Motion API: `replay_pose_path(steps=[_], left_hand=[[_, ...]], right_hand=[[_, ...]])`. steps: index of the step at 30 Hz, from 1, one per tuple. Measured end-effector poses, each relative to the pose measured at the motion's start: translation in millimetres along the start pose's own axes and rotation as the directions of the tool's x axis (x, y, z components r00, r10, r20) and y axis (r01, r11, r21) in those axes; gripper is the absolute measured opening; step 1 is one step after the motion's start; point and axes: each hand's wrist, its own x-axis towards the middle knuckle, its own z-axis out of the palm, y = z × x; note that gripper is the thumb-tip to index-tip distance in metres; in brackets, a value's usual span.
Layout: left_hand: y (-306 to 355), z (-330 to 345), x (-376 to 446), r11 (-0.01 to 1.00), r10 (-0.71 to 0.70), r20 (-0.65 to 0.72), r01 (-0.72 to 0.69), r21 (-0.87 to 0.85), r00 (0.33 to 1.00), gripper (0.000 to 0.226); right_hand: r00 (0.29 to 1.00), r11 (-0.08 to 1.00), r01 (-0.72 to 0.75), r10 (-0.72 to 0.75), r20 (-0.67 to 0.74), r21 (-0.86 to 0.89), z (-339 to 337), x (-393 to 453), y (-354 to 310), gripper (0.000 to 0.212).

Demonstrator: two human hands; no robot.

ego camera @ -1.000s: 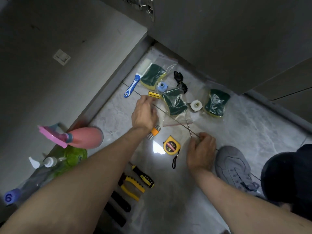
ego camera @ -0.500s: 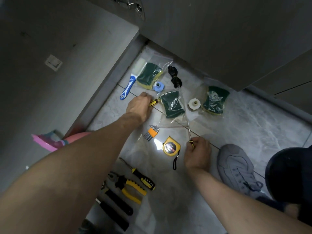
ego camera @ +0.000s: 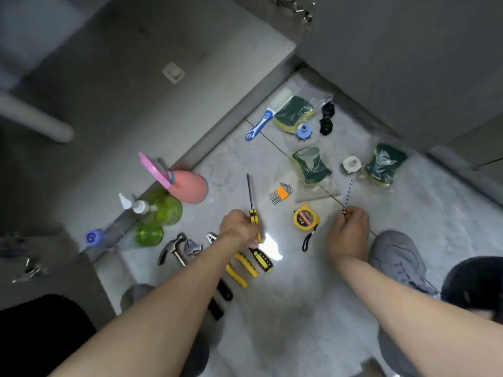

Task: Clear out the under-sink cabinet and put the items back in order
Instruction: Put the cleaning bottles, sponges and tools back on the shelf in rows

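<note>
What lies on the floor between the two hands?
In the head view, the yellow tape measure lies between the left hand and the right hand, each gripping a screwdriver; its black strap trails toward the person.

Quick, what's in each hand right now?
Left hand: closed around the handle of a yellow-and-black screwdriver.
Right hand: closed on a thin screwdriver, its shaft pointing away from the person.

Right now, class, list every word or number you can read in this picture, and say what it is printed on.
"2m": on the round label of the yellow tape measure.
Smaller print on that same label: too blurred to read.
Swirl mark on the purple cap: a sign, not readable text.
Nothing else legible.
</note>
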Motion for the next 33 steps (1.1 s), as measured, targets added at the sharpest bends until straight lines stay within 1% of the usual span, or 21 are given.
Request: replay_pose_path(steps=[1, 3, 5, 6, 8, 10, 14, 18, 21, 23, 25, 27, 29, 31, 32, 33], left_hand=[[-7.2, 5.8, -3.7, 0.99, -0.053, 0.03, 0.056, -0.13, 0.998, 0.018], [-16.7, 19.5, -8.6, 0.949, -0.077, 0.07, 0.095, -0.301, 0.995, 0.02], [-23.0, 33.6, -11.7, 0.918, -0.081, 0.089, 0.109, -0.381, 0.993, 0.027], [-24.9, 39.8, -13.3, 0.915, -0.084, 0.095, 0.115, -0.387, 0.992, 0.029], [-27.3, 48.7, -15.9, 0.935, -0.083, 0.062, 0.099, -0.342, 0.995, 0.024], [-28.3, 52.2, -19.5, 0.962, -0.086, 0.022, 0.089, -0.259, 0.996, 0.024], [-27.1, 48.8, -17.3, 0.983, -0.074, 0.028, 0.078, -0.164, 0.997, 0.022], [-25.6, 41.6, -10.7, 0.999, -0.015, 0.016, 0.015, 0.05, 1.0, 0.016], [-21.5, 36.2, -9.5, 0.994, -0.004, 0.016, 0.003, 0.109, 1.0, 0.016], [-18.8, 30.8, -9.5, 0.983, 0.063, -0.055, -0.052, 0.176, 0.997, 0.018], [-20.2, 25.4, -4.8, 0.948, 0.217, -0.145, -0.173, 0.265, 0.965, 0.015], [-24.8, 21.1, 4.7, 0.881, 0.405, -0.137, -0.345, 0.325, 0.904, 0.027], [-27.3, 15.2, 15.4, 0.767, 0.541, -0.03, -0.479, 0.428, 0.84, 0.037], [-26.1, 9.5, 24.2, 0.641, 0.576, 0.102, -0.525, 0.559, 0.811, 0.041], [-24.7, 7.1, 27.9, 0.587, 0.577, 0.147, -0.533, 0.609, 0.804, 0.039], [-23.2, 4.6, 30.7, 0.548, 0.581, 0.169, -0.536, 0.642, 0.796, 0.033]], right_hand=[[0.999, 0.999, 0.032, -0.031, 0.027, -0.017, -2.7, -1.5, 0.3, 0.023], [0.993, 0.994, 0.096, -0.093, 0.069, -0.046, -6.3, -6.4, -0.4, 0.023], [0.985, 0.986, 0.148, -0.14, 0.1, -0.071, -8.3, -12.3, -1.9, 0.022], [0.98, 0.982, 0.169, -0.159, 0.117, -0.08, -9.4, -15.3, -2.9, 0.022], [0.969, 0.973, 0.207, -0.19, 0.159, -0.099, -11.5, -20.2, -4.3, 0.021], [0.947, 0.955, 0.267, -0.235, 0.221, -0.127, -13.1, -24.2, -4.1, 0.02], [0.875, 0.9, 0.399, -0.317, 0.366, -0.174, -10.1, -28.7, -4.8, 0.016], [0.793, 0.824, 0.52, -0.368, 0.485, -0.224, 3.1, -32.4, -10.9, 0.012], [0.749, 0.79, 0.571, -0.391, 0.535, -0.223, 13.8, -36.2, -18.8, 0.01], [0.734, 0.774, 0.589, -0.393, 0.554, -0.232, 22.0, -38.1, -24.1, 0.013], [0.709, 0.751, 0.611, -0.375, 0.598, -0.253, 28.9, -40.5, -27.7, 0.012], [0.68, 0.722, 0.628, -0.329, 0.655, -0.289, 32.8, -43.3, -28.4, 0.009], [0.673, 0.711, 0.627, -0.288, 0.681, -0.319, 32.5, -47.0, -23.8, 0.012], [0.684, 0.723, 0.607, -0.264, 0.68, -0.33, 28.2, -50.9, -16.8, 0.01], [0.692, 0.728, 0.595, -0.25, 0.677, -0.34, 25.8, -52.2, -13.8, 0.005], [0.699, 0.732, 0.586, -0.241, 0.673, -0.347, 24.1, -53.0, -10.9, 0.004]])
